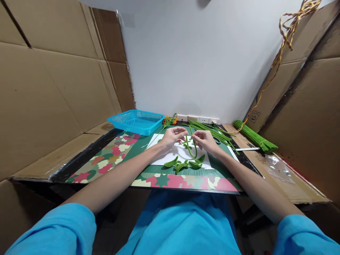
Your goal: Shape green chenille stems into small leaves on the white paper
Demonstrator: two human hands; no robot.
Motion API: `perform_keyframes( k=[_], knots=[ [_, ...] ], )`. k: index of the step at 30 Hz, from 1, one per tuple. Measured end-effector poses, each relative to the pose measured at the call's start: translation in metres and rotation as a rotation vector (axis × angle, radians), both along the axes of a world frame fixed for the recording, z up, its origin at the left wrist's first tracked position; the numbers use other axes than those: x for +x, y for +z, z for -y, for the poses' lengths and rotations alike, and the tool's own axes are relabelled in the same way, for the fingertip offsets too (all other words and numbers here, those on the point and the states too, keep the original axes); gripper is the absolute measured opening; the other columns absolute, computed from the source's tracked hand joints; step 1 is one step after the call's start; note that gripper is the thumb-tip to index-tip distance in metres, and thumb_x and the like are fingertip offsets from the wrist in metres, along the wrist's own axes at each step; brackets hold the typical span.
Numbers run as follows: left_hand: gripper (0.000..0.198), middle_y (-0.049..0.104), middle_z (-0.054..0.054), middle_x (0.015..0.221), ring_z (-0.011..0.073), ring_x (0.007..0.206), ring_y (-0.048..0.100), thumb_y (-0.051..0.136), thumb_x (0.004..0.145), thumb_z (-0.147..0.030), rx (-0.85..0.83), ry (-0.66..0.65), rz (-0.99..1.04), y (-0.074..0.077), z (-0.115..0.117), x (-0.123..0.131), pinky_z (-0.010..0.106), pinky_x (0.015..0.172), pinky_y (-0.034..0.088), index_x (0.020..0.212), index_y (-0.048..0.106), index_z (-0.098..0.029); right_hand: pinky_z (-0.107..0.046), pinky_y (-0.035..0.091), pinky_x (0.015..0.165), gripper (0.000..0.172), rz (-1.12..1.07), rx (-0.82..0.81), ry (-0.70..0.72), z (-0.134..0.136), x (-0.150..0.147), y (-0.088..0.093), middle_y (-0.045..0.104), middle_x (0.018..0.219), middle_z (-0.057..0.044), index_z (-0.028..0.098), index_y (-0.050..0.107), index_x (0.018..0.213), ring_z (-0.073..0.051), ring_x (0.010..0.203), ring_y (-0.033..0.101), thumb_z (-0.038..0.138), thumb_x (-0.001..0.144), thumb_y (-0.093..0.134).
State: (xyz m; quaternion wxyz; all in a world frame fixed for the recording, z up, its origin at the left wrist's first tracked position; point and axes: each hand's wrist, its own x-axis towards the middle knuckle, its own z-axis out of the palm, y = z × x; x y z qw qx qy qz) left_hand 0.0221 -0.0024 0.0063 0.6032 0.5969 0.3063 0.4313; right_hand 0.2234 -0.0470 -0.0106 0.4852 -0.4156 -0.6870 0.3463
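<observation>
- The left hand (173, 137) and right hand (204, 139) each have the grip pinched on a green chenille stem (189, 150), bent into a U above white paper (175, 151).
- Chenille leaves (181, 166) lie along the paper's near edge (some overhang it), with a patterned strip between them and the worktop's (172, 181) near edge.
- Far left, a blue basket (143, 131) borders the working room; far right, loose stems (208, 130) do.
- Cardboard panels (66, 81) flank both sides.
</observation>
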Motion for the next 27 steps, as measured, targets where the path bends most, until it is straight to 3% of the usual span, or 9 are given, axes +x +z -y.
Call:
perform_keyframes(
  k=[4,7,10,17,23,27],
  knots=[
    [0.064,0.072,0.006,0.09,0.0106,0.068,0.067,0.095,0.056,-0.041,-0.062,0.097,0.04,0.0062,0.0034,-0.0016,0.019,0.056,0.048,0.106,0.065,-0.013,-0.023,0.033,0.038,0.037,-0.119,0.092,-0.167,-0.0029,0.0035,0.0033,0.058,0.06,0.0,0.016,0.066,0.081,-0.01,0.042,0.045,0.053,0.085,0.068],
    [0.061,0.073,0.007,0.09,0.0101,0.066,0.066,0.094,0.056,-0.044,-0.015,0.139,-0.023,0.0067,0.0036,-0.0031,0.018,0.053,0.046,0.101,0.067,-0.013,-0.024,0.033,0.036,0.038,-0.16,0.105,-0.247,-0.0054,0.0078,0.0043,0.061,0.063,-0.002,0.017,0.066,0.083,-0.01,0.041,0.044,0.055,0.084,0.069],
    [0.057,0.073,0.008,0.089,0.0092,0.062,0.064,0.092,0.058,-0.047,0.012,0.159,-0.057,0.0039,0.0021,-0.0039,0.017,0.048,0.041,0.097,0.069,-0.012,-0.026,0.036,0.036,0.038,-0.18,0.078,-0.21,-0.0064,0.0091,0.0039,0.063,0.065,-0.002,0.018,0.065,0.083,-0.01,0.039,0.044,0.055,0.084,0.069],
    [0.063,0.074,0.015,0.111,0.015,0.078,0.072,0.095,0.056,-0.04,-0.073,0.114,0.06,0.0065,0.0041,-0.0044,0.02,0.057,0.05,0.105,0.065,-0.012,-0.025,0.04,0.04,0.038,-0.17,0.059,-0.046,-0.0017,0.0002,0.0059,0.064,0.065,-0.002,0.017,0.064,0.08,-0.01,0.039,0.051,0.054,0.086,0.069],
    [0.056,0.074,0.008,0.095,0.0047,0.055,0.058,0.092,0.062,-0.042,-0.079,0.058,0.06,0.0011,0.0003,-0.0068,0.017,0.048,0.036,0.102,0.067,-0.014,-0.023,0.038,0.035,0.034,-0.158,0.046,-0.044,-0.001,0.0011,0.0066,0.066,0.068,0.0,0.019,0.058,0.085,-0.01,0.037,0.05,0.051,0.085,0.069],
    [0.053,0.071,0.003,0.086,0.002,0.053,0.049,0.092,0.062,-0.043,-0.093,0.028,0.067,-0.0015,-0.0011,-0.006,0.017,0.048,0.03,0.103,0.07,-0.016,-0.022,0.04,0.035,0.034,-0.156,0.013,-0.003,0.0009,0.0009,0.0077,0.066,0.07,0.0,0.02,0.054,0.083,-0.01,0.037,0.053,0.051,0.084,0.069]
  ],
)
